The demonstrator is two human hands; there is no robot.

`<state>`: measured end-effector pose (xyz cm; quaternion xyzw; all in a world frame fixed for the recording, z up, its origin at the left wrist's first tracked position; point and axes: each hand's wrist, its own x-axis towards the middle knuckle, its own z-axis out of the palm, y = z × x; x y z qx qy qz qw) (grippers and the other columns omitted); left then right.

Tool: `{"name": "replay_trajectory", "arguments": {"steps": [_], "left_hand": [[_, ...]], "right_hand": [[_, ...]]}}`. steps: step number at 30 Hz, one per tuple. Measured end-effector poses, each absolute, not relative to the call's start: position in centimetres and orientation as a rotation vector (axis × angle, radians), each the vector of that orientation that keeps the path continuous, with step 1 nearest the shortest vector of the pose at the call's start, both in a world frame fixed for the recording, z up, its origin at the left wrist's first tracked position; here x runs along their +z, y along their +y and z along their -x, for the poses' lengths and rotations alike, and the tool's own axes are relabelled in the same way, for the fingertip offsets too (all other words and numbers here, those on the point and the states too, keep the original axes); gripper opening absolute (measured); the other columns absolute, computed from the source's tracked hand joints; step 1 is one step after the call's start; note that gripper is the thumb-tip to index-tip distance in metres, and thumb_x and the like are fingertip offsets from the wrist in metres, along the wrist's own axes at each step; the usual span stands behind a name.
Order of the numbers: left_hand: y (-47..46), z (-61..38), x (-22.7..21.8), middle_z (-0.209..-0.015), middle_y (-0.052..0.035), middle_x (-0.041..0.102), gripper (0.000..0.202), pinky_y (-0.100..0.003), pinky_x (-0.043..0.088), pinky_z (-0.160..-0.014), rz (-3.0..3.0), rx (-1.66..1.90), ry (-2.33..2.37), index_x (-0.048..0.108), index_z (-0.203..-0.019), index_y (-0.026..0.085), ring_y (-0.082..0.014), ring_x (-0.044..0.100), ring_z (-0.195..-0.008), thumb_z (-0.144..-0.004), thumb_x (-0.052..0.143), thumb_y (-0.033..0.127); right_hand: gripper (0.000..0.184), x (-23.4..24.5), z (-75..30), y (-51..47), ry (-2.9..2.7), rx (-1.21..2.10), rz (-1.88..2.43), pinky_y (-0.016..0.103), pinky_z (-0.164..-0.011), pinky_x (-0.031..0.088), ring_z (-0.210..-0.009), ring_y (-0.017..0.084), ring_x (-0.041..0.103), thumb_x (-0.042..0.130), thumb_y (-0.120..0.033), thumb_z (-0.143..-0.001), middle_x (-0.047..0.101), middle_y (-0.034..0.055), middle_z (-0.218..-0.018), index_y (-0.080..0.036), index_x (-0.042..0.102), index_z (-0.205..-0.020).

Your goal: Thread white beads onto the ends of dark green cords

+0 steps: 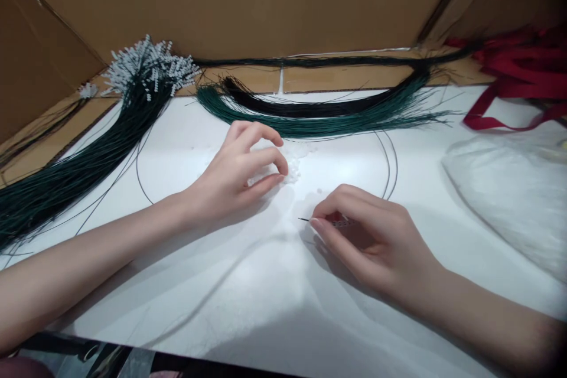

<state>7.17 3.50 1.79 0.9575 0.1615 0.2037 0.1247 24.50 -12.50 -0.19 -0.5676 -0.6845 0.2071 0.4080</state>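
Note:
Over a loose heap of small white beads point(293, 170) is my left hand point(248, 165). Its thumb and index fingertips are pressed together at the heap's edge, and the other fingers curl above. Whatever sits in that pinch is too small to make out. Lower and to the right, my right hand point(372, 236) pinches a thin dark wire point(303, 220) between thumb and index finger. The wire's short tip sticks out to the left, towards the beads. A small row of dots partly shows behind the right fingers; I cannot tell what it is.
At the left lies a thick bundle of dark green wires point(101, 136) with white beaded ends point(150, 68). Bare green wires point(283, 126) and black wires point(301, 108) curve along the back. Red ribbon point(514, 82) and a clear plastic bag point(505, 189) lie right. Cardboard walls point(266, 0) stand behind.

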Motion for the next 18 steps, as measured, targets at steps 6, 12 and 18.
{"name": "replay_trajectory", "arguments": {"steps": [6, 12, 18], "left_hand": [[3.71, -7.11, 1.40, -0.121, -0.0084, 0.053, 0.010, -0.046, 0.038, -0.099, -2.861, 0.480, 0.429, 0.067, -0.086, 0.020, -0.0278, 0.039, -0.115, -0.087, 0.058, 0.015], [3.77, -7.13, 1.51, -0.120, -0.0094, 0.054, 0.011, -0.047, 0.037, -0.099, -2.868, 0.435, 0.412, 0.067, -0.089, 0.020, -0.0278, 0.040, -0.114, -0.089, 0.057, 0.018], [3.63, -7.25, 1.47, -0.118, -0.0098, 0.055, 0.011, -0.048, 0.037, -0.097, -2.873, 0.436, 0.433, 0.066, -0.089, 0.019, -0.0283, 0.041, -0.112, -0.088, 0.063, 0.030]], "right_hand": [[0.016, -0.09, -24.46, -12.63, -1.715, 0.506, 1.432, 0.027, -0.055, 0.041, -0.066, 0.014, 0.051, 0.055, -0.005, -0.086, 0.056, 0.0017, -0.073, -0.020, 0.057, -0.081], [0.015, -0.12, -24.54, -12.67, -1.709, 0.500, 1.431, 0.026, -0.054, 0.040, -0.065, 0.013, 0.051, 0.056, -0.005, -0.085, 0.056, 0.0014, -0.074, -0.019, 0.057, -0.080], [0.015, -0.16, -24.53, -12.64, -1.710, 0.512, 1.436, 0.026, -0.054, 0.040, -0.066, 0.013, 0.051, 0.056, -0.006, -0.085, 0.055, 0.0016, -0.074, -0.019, 0.057, -0.080]]}}
